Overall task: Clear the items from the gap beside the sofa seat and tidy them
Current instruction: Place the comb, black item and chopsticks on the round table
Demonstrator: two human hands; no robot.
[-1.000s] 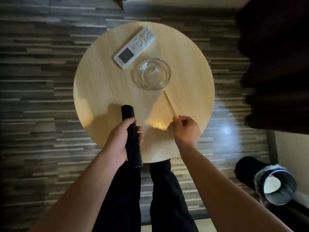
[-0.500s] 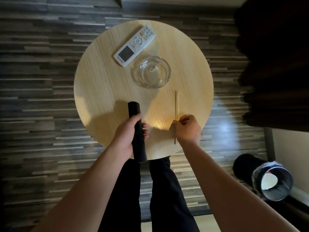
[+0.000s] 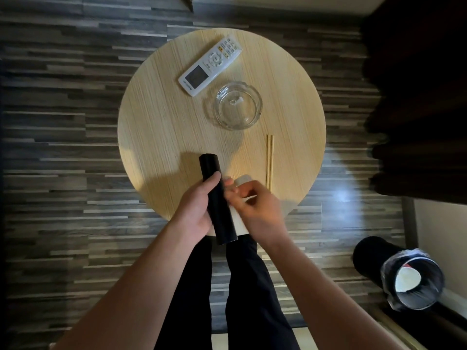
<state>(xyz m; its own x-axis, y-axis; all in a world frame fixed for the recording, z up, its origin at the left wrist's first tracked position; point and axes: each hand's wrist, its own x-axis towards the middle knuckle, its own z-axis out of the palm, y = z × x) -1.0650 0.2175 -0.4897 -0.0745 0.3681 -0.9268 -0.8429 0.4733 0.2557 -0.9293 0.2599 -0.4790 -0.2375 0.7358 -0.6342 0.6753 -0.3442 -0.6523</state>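
Observation:
My left hand (image 3: 199,205) grips a black cylinder (image 3: 217,198) over the near edge of the round wooden table (image 3: 156,127). My right hand (image 3: 255,208) is pressed against the cylinder's right side. Its fingers curl over a white object (image 3: 243,179) that shows above and below the hand; the hand is blurred. A pair of wooden chopsticks (image 3: 270,160) lies flat on the table just right of my right hand, untouched. A white remote control (image 3: 209,65) and a glass ashtray (image 3: 237,106) sit further back.
A black waste bin (image 3: 414,279) with a plastic liner lies tipped on the floor at the lower right. Dark upholstery (image 3: 417,97) fills the right side. My legs in dark trousers (image 3: 242,286) are under the table's near edge. Striped wood flooring surrounds the table.
My right hand has laid the chopsticks on the table, let go of them and moved left to the black cylinder. The left hand has shifted slightly right with the cylinder.

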